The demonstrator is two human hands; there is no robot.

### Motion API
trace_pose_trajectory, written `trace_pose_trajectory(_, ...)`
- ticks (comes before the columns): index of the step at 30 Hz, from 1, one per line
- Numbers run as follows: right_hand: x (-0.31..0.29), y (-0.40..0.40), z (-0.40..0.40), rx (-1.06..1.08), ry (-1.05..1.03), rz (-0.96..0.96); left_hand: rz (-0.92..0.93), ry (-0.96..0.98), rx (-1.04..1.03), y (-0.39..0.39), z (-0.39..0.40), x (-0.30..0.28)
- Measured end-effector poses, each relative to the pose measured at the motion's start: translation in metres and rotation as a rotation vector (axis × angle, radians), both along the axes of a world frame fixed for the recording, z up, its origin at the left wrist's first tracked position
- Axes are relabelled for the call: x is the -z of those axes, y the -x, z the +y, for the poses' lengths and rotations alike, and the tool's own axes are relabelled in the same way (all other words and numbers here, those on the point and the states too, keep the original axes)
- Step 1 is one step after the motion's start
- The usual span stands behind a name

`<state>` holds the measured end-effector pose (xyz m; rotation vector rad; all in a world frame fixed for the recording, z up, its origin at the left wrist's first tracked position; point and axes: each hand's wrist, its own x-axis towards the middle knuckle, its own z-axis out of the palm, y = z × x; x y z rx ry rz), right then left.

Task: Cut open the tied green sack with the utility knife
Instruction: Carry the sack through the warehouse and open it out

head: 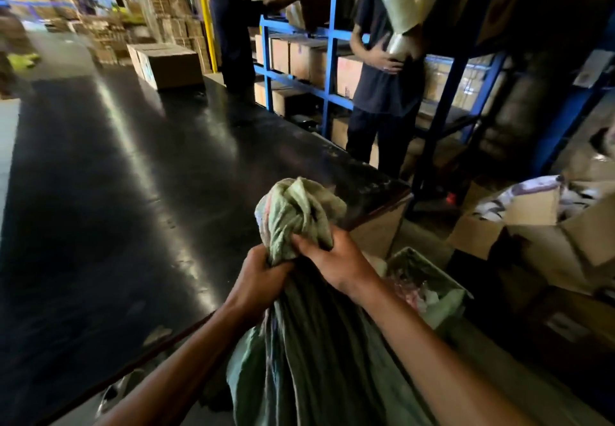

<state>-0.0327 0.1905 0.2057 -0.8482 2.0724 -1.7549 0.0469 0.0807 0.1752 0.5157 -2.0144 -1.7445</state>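
Note:
A green woven sack (316, 342) stands in front of me, its neck bunched into a tied knot (299, 209) at the top. Just below that knot, my left hand (259, 275) grips the neck from the left. My right hand (332, 259) clasps the same neck from the right, fingers wrapped into the fabric. The two hands touch the sack side by side. No utility knife shows in the view.
A long black table (116, 175) runs away to the left with a cardboard box (166, 64) at its far end. Blue shelving (332, 42) with boxes lines the right, where two people stand. An open green sack (426, 285) and open cartons (532, 235) sit at the right.

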Motion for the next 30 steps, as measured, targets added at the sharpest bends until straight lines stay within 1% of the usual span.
trace_pose_trajectory(2, 0.002, 0.008, -0.011, 0.12, 0.002, 0.095, 0.043, -0.024, 0.052, 0.002, -0.007, -0.001)
trace_pose_trajectory(4, 0.0, 0.016, -0.02, 0.229, 0.052, 0.158, 0.073, -0.019, 0.081, 0.005, -0.015, 0.005)
trace_pose_trajectory(6, -0.004, 0.021, -0.025, 0.242, 0.097, 0.177, 0.035, 0.029, 0.073, 0.008, -0.018, 0.01)
trace_pose_trajectory(8, -0.006, 0.025, -0.029, 0.181, 0.123, 0.159, -0.038, 0.049, 0.036, 0.01, -0.018, 0.015)
trace_pose_trajectory(10, -0.005, 0.029, -0.034, 0.099, 0.095, 0.127, -0.067, 0.018, 0.009, 0.014, -0.018, 0.018)
trace_pose_trajectory(13, -0.001, 0.044, -0.036, 0.019, 0.0, 0.114, -0.036, -0.111, -0.107, 0.02, -0.021, 0.014)
trace_pose_trajectory(15, 0.011, 0.051, -0.03, -0.082, -0.095, 0.022, -0.018, -0.155, -0.176, 0.026, -0.027, 0.007)
trace_pose_trajectory(17, 0.029, 0.055, -0.028, -0.189, -0.169, -0.032, 0.003, -0.208, -0.205, 0.034, -0.033, -0.001)
trace_pose_trajectory(18, 0.036, 0.057, -0.029, -0.212, -0.163, -0.052, 0.016, -0.234, -0.206, 0.039, -0.036, -0.004)
trace_pose_trajectory(20, 0.041, 0.064, -0.034, -0.169, -0.065, -0.071, 0.04, -0.25, -0.216, 0.046, -0.039, -0.01)
trace_pose_trajectory(24, 0.027, 0.089, -0.046, -0.08, 0.074, 0.063, 0.046, -0.248, -0.212, 0.051, -0.039, -0.023)
trace_pose_trajectory(27, 0.019, 0.1, -0.056, -0.041, 0.108, 0.063, 0.043, -0.198, -0.231, 0.047, -0.036, -0.024)
trace_pose_trajectory(30, 0.012, 0.1, -0.073, -0.102, 0.165, 0.046, -0.028, -0.209, -0.148, 0.042, -0.029, -0.015)
